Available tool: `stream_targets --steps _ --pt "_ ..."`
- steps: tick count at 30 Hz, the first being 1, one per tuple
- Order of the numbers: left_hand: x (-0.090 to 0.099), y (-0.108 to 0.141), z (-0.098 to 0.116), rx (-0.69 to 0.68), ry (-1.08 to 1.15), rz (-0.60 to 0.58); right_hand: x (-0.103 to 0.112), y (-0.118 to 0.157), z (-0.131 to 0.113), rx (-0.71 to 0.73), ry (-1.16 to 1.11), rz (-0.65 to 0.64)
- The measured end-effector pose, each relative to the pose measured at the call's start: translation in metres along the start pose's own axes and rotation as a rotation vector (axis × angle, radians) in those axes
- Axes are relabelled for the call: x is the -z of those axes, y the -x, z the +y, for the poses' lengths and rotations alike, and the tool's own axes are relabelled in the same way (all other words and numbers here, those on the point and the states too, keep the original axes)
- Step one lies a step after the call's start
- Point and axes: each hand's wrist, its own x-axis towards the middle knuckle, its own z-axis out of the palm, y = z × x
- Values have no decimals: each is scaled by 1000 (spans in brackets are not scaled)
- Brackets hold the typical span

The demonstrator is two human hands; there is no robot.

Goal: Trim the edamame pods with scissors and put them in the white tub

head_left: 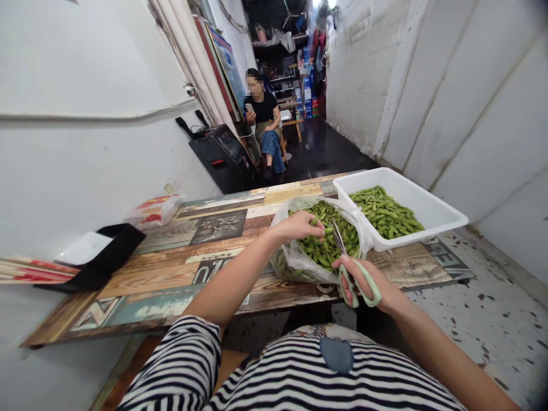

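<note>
Green edamame pods fill a clear plastic bag [286,268] that stands open on the table. Over the bag, my left hand [302,224] pinches a single edamame pod [327,230] between thumb and fingers. My right hand [357,279] grips a pair of scissors [373,290] with pale green handles. Their metal blades point up and away, close to the pod, and look slightly parted. Right of the bag, a white plastic tub [440,214] holds a pile of edamame pods [387,212].
On the wood-patterned table [231,251], a black holder [115,251] with chopsticks [36,269] and a red-and-white packet [154,210] lie at the left. Beyond the table, a person [265,120] sits holding a phone, near a black machine [222,151]. A wall runs along the right.
</note>
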Motion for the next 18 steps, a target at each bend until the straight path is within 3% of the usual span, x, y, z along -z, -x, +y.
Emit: stream_targets --steps 4,7,12,18 --pt "-2 -3 -11 -4 52 -29 -2 -2 -2 -56 69 58" --pt "-4 -6 -16 49 157 12 -2 -3 -2 -54 76 92" --pt "-8 -8 -16 113 547 65 1 -2 2 -25 -100 -65" --pt "-17 -3 -9 70 655 55 1 -4 7 -26 -106 -96"
